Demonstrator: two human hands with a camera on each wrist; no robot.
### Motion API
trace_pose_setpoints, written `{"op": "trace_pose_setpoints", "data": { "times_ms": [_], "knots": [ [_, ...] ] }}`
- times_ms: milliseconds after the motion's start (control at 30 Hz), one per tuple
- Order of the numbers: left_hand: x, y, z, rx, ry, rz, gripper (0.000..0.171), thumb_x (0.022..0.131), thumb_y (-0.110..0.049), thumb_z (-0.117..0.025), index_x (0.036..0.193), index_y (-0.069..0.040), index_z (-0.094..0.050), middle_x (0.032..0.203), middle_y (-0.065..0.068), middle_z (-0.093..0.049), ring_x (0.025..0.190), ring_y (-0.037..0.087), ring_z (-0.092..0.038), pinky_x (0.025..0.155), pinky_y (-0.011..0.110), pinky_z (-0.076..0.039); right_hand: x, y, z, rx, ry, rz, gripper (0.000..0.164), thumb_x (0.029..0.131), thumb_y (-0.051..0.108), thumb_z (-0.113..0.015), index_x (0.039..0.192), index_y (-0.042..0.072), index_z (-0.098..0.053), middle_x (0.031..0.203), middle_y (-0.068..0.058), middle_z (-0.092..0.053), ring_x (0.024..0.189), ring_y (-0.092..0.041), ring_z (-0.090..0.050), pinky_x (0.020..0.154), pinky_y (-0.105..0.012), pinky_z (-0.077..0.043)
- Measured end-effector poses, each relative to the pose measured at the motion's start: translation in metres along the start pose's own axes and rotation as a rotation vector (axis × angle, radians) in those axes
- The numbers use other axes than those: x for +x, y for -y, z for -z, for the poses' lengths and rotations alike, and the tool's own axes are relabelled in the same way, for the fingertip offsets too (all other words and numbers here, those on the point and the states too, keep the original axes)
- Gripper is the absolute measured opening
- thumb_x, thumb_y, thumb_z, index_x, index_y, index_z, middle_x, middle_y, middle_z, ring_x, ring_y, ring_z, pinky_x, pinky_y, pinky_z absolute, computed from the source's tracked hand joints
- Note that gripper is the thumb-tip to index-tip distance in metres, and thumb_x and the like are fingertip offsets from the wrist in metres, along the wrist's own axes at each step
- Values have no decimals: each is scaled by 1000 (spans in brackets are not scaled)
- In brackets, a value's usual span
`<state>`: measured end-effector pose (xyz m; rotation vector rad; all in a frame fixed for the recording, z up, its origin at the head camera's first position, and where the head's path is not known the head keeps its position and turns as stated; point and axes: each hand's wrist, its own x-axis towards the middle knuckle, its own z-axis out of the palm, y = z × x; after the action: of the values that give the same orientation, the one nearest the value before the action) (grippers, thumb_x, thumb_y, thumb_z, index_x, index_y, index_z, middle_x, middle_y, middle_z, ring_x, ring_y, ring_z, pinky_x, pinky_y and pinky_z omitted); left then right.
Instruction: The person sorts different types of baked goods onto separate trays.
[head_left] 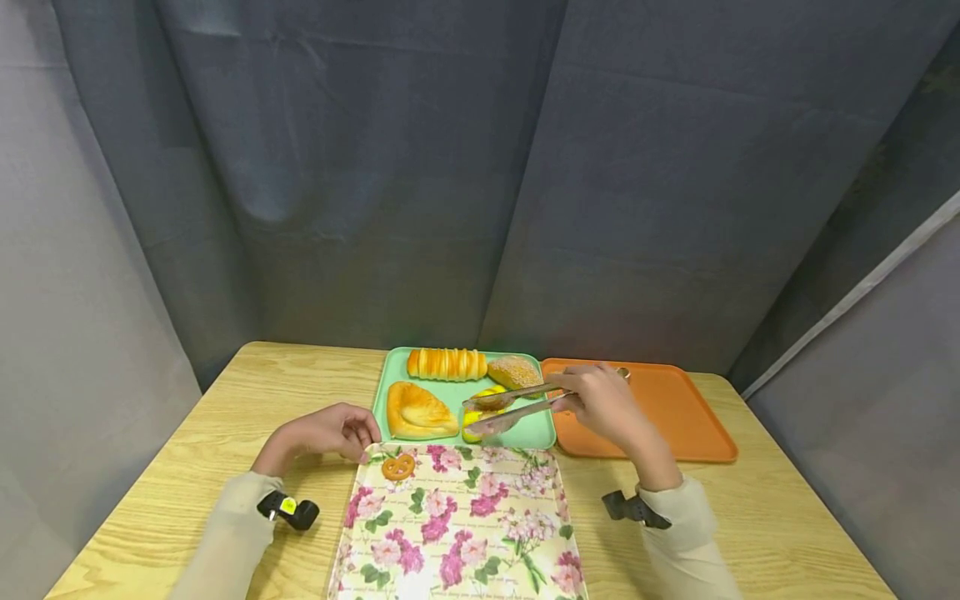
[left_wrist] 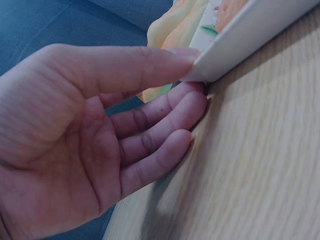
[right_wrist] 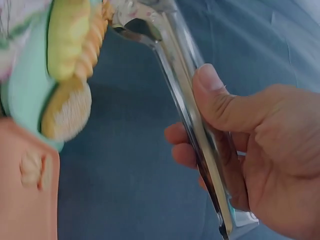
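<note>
left hand (head_left: 330,432) pinched a near-side corner of the floral tray (head_left: 420,533), probably to steady it on the bench (head_left: 300,383). right hand (head_left: 603,404) was clamped round the tongs (right_wrist: 185,95), arms spread over the yellow bread (right_wrist: 70,42) on the green tray (head_left: 442,392), likely so food needn't be touched; couldn't tell if the tips gripped anything. pretzel (head_left: 398,467) lay on the floral tray, near the held corner.

A right hand (right_wrist: 272,145) grips metal tongs (right_wrist: 181,100), thumb (right_wrist: 220,107) against the metal and fingers (right_wrist: 183,154) curled behind, before a blue-grey cloth (right_wrist: 125,190). At left, a pale-topped bun (right_wrist: 70,112), ridged roll (right_wrist: 92,47) and yellow bread (right_wrist: 67,37) sit on a green tray (right_wrist: 30,95) beside an orange tray (right_wrist: 25,215).
</note>
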<state>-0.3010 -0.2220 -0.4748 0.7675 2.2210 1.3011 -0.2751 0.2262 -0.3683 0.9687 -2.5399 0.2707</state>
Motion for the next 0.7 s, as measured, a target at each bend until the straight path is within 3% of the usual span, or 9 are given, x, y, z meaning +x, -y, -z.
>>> {"op": "trace_pose_setpoints", "data": {
  "times_ms": [200,367,500,700],
  "knots": [
    [0,1,0,-1,3,7,29,83,-2,-78,108,6,-65,92,18,-65,79,14,-59,69,25,-51,-12,-25,12,-75,-21,-130,36,80,20,-83,114,11,-78,82,-3,-70,67,-17,-59,70,-41,-46],
    [-1,-1,0,9,2,3,29,83,0,-77,108,7,-65,92,19,-65,79,15,-58,69,25,-50,-18,-39,19,-91,-36,-173,37,81,20,-82,114,5,-77,79,-5,-68,58,-12,-48,62,-32,-34],
    [-1,-1,0,19,0,5,29,82,2,-76,109,7,-64,93,22,-65,79,15,-58,68,24,-50,-21,-46,23,-103,-41,-220,37,80,21,-82,113,6,-77,81,-6,-70,59,-12,-48,62,-30,-29],
    [-1,0,-1,11,2,-1,29,83,1,-77,109,8,-64,93,25,-65,79,15,-58,68,24,-51,-27,-55,25,-160,-78,-296,34,82,21,-81,112,6,-77,79,-10,-68,63,-24,-58,64,-42,-41]
  ]
}}
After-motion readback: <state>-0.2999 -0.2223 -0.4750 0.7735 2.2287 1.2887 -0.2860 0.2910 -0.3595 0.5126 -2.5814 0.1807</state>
